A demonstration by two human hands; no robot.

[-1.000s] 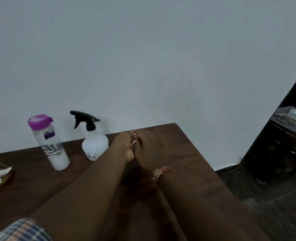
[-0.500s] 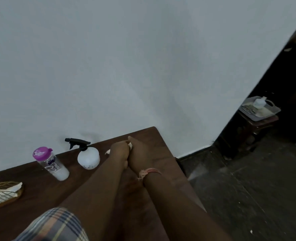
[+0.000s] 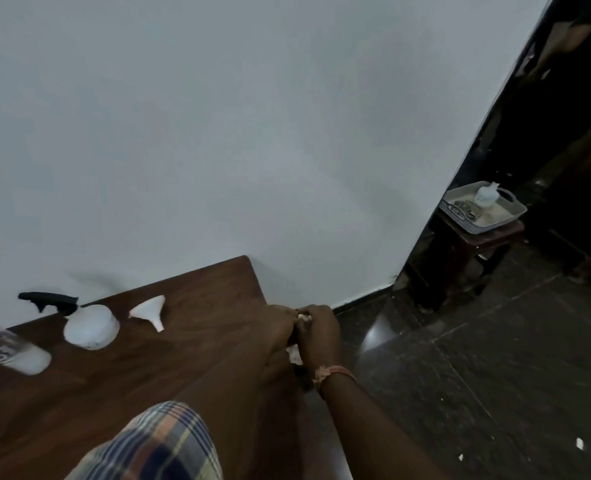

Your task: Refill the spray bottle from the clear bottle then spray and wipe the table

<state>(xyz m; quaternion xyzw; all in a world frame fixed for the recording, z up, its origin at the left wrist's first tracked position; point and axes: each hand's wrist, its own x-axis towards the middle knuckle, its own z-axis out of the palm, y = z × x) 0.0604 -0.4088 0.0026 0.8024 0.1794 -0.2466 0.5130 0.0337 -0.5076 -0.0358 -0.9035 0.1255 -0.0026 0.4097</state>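
On the brown table (image 3: 183,344), near the wall, stands the white spray bottle (image 3: 91,327) with a black trigger head. Left of it, at the frame edge, is the clear bottle (image 3: 10,351) with a purple cap. A white funnel (image 3: 150,311) lies on its side right of the spray bottle. At the table's right edge my left hand (image 3: 276,329) and my right hand (image 3: 320,330) are pressed together, fingers curled round a small white thing (image 3: 302,317). Only slivers of it show, so I cannot tell what it is.
The white wall runs behind the table. To the right lies a dark tiled floor, with a dark stool (image 3: 474,244) carrying a grey tray (image 3: 509,216) of small items. The table's right edge runs just under my hands.
My view has swung right and pulled back. Both hands, still joined, moved from the table's back middle to its right edge, uncovering the funnel. The basket at the left has left the frame.
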